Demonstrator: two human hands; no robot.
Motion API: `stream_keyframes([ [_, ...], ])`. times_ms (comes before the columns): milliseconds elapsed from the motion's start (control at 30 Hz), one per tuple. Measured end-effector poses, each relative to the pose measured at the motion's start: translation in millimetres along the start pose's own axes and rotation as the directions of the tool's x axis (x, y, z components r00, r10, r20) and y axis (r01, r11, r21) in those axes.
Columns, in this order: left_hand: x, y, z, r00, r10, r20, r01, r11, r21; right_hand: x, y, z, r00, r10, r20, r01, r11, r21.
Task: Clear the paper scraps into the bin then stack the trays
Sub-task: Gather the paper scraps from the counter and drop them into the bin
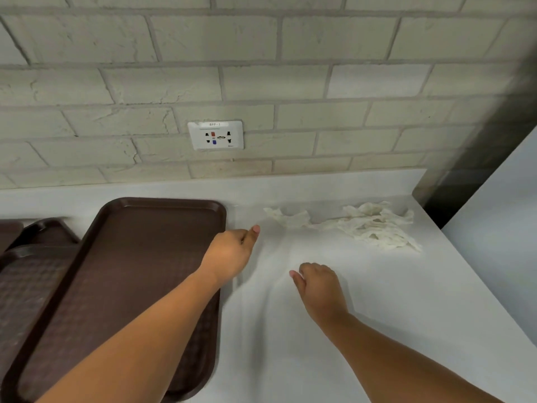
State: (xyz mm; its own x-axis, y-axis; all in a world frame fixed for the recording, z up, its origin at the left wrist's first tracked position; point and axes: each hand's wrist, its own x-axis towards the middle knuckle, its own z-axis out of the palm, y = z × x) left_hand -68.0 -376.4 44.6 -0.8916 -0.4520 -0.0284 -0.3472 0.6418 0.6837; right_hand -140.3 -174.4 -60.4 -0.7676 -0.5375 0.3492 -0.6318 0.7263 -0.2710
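Crumpled white paper scraps (374, 228) lie in a messy heap on the flat white counter (392, 330), far back on the right side near the wall, and one smaller torn bit (290, 218) sits just to the left of the heap. A big dark brown plastic tray (130, 271) lies on the left side of the counter, partly on top of more brown trays (29, 286) at the edge of the view. The left hand (232, 253) is by the tray's right edge with its fingers curled under and its thumb (255, 229) sticking out (it holds nothing). The right hand (319, 289) is over the bare counter with loose, bent fingers, and it holds nothing too. Both hands are well apart from the scraps. A white wall socket (215, 135) sits on the pale brick wall (319, 82) behind.
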Motion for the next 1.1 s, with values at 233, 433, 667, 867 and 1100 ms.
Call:
stream_keyframes([
  [233,-22,37,12,0.991,0.036,0.129,-0.024,0.995,-0.098,-14,14,-55,0.998,0.068,0.004,-0.068,0.997,-0.032],
  [433,-47,81,46,0.962,0.101,0.255,-0.082,0.993,-0.085,-29,25,-127,0.925,0.378,0.045,-0.380,0.906,0.189],
  [667,-110,144,93,0.892,0.238,0.385,-0.174,0.966,-0.193,-95,65,-185,0.896,0.436,-0.084,-0.377,0.846,0.378],
  [867,-183,186,138,0.843,0.329,0.425,-0.257,0.941,-0.219,-199,94,-237,0.839,0.541,-0.067,-0.480,0.791,0.379],
  [1100,-274,225,196,0.689,0.399,0.605,-0.367,0.912,-0.183,-315,123,-275,0.690,0.721,0.064,-0.685,0.622,0.378],
])
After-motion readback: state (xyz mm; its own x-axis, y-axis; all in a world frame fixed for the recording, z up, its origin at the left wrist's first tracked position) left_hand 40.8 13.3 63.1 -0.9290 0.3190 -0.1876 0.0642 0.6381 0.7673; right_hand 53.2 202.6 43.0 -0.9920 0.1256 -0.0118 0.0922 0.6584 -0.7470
